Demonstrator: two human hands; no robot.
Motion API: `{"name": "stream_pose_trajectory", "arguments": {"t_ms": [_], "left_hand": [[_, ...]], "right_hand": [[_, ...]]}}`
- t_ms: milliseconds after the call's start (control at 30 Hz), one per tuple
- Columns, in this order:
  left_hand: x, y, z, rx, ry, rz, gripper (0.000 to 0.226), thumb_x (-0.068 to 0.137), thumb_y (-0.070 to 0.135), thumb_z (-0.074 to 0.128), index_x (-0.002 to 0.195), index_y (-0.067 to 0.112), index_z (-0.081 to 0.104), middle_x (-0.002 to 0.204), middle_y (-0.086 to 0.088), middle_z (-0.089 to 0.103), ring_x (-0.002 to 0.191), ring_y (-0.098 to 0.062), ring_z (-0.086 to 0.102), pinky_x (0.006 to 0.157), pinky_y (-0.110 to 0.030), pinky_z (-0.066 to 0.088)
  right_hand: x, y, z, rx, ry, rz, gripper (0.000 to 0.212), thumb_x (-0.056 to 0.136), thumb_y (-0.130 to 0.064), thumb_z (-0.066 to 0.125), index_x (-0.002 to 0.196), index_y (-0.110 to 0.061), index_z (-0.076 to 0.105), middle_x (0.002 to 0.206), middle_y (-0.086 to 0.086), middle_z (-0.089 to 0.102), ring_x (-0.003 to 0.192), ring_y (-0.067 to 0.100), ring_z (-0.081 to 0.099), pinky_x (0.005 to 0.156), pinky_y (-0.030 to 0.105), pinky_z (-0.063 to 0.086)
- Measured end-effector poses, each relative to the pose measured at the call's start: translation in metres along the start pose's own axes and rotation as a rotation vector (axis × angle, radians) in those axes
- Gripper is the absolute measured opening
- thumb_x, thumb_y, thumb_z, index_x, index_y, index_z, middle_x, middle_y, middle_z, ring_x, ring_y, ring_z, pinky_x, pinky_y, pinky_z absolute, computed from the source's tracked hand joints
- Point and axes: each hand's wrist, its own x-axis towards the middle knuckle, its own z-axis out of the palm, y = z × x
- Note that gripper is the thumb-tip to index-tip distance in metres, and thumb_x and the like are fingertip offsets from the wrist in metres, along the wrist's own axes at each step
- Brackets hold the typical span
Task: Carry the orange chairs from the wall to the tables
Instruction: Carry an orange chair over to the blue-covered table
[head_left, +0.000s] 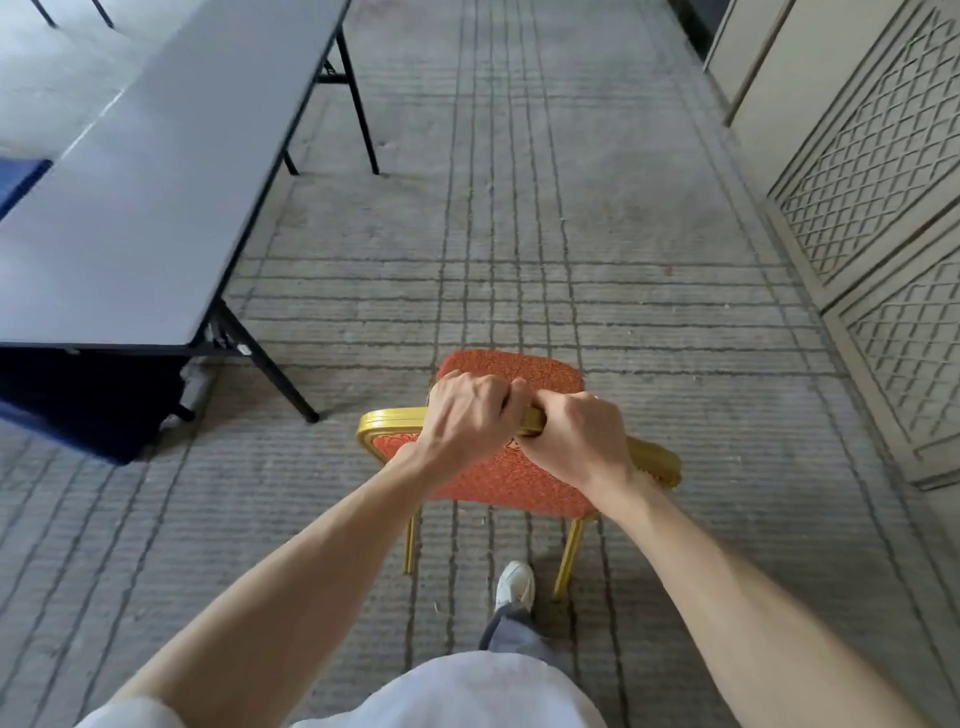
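Both hands (524, 426) grip orange chair (511, 480); table (156, 171) left.

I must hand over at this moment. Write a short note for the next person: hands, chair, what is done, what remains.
Left hand: grips the gold top rail of the orange chair.
Right hand: grips the same rail, close beside it.
Chair: in the carpeted aisle, table on its left, wall on its right.
Done: chair is away from the wall.
To do: set it at the table.

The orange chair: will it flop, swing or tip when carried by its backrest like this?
Probably stiff: the orange chair has a gold, metal-looking frame. It may swing, since the left hand and right hand grip only the backrest's top rail. Likely not very heavy: slim legs.
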Motion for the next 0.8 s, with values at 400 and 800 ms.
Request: {"name": "stream_pose_trajectory", "arguments": {"t_ms": [400,800], "left_hand": [[0.147,-0.005,-0.005,-0.016,0.015,-0.106,0.058,0.102,0.043,0.047,0.049,0.025,0.034,0.043,0.004,0.036,0.044,-0.011,0.036,0.06,-0.033,0.02],[0.311,-0.035,0.013,0.021,0.002,-0.159,0.056,0.099,0.054,0.036,0.071,0.011,0.057,0.064,-0.005,0.055,0.065,-0.025,0.047,0.062,-0.035,0.031]], "right_hand": [[0.164,0.055,-0.004,0.177,-0.097,-0.084,0.024,0.083,-0.039,0.055,0.071,-0.02,0.065,0.061,-0.002,0.067,0.055,0.024,0.065,0.05,0.032,0.052],[0.31,0.104,0.004,0.206,-0.148,-0.05,0.037,0.084,-0.052,0.059,0.064,-0.021,0.055,0.067,0.005,0.069,0.063,0.027,0.064,0.053,0.029,0.04]]}}
